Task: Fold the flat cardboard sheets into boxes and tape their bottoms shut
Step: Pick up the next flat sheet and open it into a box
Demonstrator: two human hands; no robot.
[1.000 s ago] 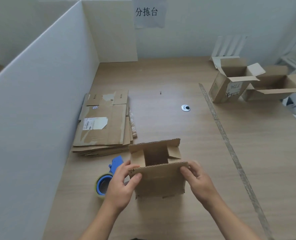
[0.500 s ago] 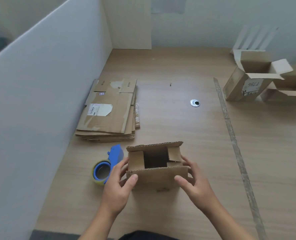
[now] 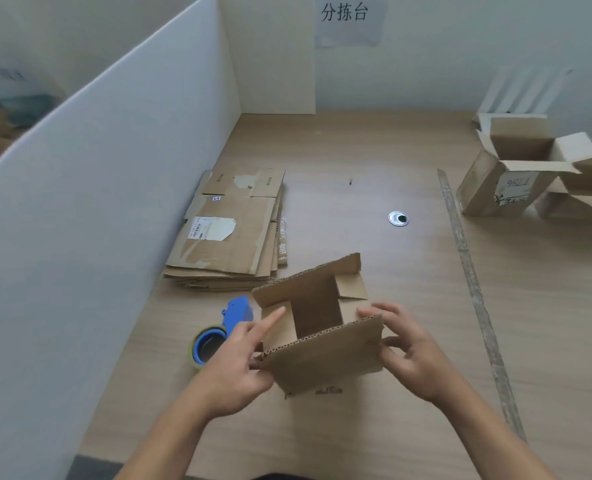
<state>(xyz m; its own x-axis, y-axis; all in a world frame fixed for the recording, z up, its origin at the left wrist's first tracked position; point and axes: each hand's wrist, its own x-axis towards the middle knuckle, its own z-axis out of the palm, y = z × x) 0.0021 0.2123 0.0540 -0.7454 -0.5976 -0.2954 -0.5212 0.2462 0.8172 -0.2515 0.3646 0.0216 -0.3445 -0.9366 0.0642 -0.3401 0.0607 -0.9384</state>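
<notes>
Pale wood tabletop (image 3: 357, 188): the cardboard box (image 3: 325, 358) stands open end up near the middle of its near edge, with the tape dispenser (image 3: 225, 323) just left. My left grip (image 3: 239, 358) pinches the box's near left corner, forefinger on a short flap (image 3: 279, 329). My right grip (image 3: 409, 351) curls round the right corner. I'd press both short flaps flat before closing the long ones.

You're getting soft, even light, fairly bright, with a pale sheen on the table (image 3: 339, 216) near its middle. Shadows under the cardboard box (image 3: 325, 358) are faint. The wide lens bows the white partition (image 3: 114, 174), and the far-right boxes (image 3: 509, 178) look smeared, possibly motion blur.
</notes>
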